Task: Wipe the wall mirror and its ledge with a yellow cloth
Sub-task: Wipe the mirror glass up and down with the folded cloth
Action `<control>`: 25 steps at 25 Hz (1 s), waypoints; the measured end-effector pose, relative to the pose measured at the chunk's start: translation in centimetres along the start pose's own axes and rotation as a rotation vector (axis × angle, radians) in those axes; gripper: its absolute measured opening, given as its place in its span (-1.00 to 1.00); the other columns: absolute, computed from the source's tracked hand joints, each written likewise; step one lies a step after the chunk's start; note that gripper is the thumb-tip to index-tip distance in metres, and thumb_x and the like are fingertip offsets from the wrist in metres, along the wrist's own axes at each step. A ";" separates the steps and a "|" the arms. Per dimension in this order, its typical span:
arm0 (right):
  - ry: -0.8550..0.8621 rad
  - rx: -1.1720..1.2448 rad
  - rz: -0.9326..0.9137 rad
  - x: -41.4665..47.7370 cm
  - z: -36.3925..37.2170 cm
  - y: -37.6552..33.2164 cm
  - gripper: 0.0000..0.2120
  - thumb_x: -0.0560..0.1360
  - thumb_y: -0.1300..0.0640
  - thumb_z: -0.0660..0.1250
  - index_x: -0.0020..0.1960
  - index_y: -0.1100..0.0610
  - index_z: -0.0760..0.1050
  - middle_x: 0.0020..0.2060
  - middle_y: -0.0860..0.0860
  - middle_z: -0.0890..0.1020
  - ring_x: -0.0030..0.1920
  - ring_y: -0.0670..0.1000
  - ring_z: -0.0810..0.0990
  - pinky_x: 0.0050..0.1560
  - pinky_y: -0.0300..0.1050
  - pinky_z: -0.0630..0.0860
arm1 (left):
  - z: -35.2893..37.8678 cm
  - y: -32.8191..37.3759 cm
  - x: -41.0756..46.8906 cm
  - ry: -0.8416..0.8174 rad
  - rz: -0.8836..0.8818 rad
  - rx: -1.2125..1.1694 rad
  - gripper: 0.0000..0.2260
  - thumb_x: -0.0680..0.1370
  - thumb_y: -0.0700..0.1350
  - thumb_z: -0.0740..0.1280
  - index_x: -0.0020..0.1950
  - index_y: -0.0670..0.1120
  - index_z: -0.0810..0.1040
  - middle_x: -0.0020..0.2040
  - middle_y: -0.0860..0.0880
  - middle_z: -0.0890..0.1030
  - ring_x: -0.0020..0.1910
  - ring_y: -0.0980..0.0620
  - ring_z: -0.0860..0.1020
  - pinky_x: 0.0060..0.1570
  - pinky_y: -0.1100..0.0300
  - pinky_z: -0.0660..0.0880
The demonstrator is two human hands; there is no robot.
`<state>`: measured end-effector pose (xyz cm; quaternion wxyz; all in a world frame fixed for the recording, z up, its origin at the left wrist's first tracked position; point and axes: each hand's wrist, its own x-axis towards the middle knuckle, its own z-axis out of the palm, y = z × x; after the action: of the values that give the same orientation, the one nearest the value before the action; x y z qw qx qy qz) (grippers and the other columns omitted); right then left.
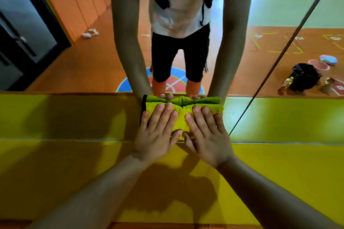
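I'm pressing the yellow cloth (179, 120) down with my left hand (156, 136) and right hand (207, 135), fingers (160, 115) straight, gripping nothing, so it's bearing evenly on the ledge (74, 117), touching the mirror (89, 55).

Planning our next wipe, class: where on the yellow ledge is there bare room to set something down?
The ledge is bare left of the yellow cloth and right of it, past the mirror seam. It is crowded only mid-ledge, where the left hand and right hand press the cloth flat.
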<state>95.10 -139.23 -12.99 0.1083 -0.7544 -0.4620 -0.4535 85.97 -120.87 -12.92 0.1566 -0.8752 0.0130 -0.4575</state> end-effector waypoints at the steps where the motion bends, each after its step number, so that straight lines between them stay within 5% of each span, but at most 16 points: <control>1: -0.015 0.003 -0.006 -1.0 0.5 0.0 -0.18 0.56 -0.13 0.38 0.67 0.08 0.08 0.67 0.06 0.02 0.66 0.08 0.02 0.63 0.10 -0.02 | 0.6 0.4 -0.9 -0.015 0.002 -0.001 -0.18 0.62 0.22 0.23 0.69 -0.16 -0.07 0.69 -0.14 -0.10 0.67 -0.11 -0.09 0.62 -0.14 -0.16; 13: -0.147 -0.070 -0.097 -6.7 -1.8 4.6 -0.39 0.66 -0.09 0.32 0.62 0.08 0.24 0.62 0.03 0.22 0.62 0.02 0.20 0.58 0.03 0.17 | 1.9 6.6 -3.2 -0.213 0.024 -0.124 -0.20 0.64 0.20 0.11 0.67 -0.17 -0.21 0.67 -0.14 -0.29 0.66 -0.12 -0.25 0.59 -0.15 -0.32; 25: -0.032 -0.209 0.010 0.8 -6.9 7.7 -0.43 0.71 -0.10 0.10 0.63 0.13 0.17 0.62 0.11 0.21 0.63 0.10 0.17 0.60 0.22 0.08 | -2.3 4.2 8.0 0.018 0.056 -0.037 -0.33 0.70 0.18 0.07 0.68 -0.16 -0.04 0.69 -0.13 -0.12 0.67 -0.09 -0.09 0.62 -0.10 -0.19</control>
<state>97.31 -147.03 -6.52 0.0240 -0.7710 -0.4101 -0.4866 89.24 -126.77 -6.52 0.1527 -0.8733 0.0473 -0.4603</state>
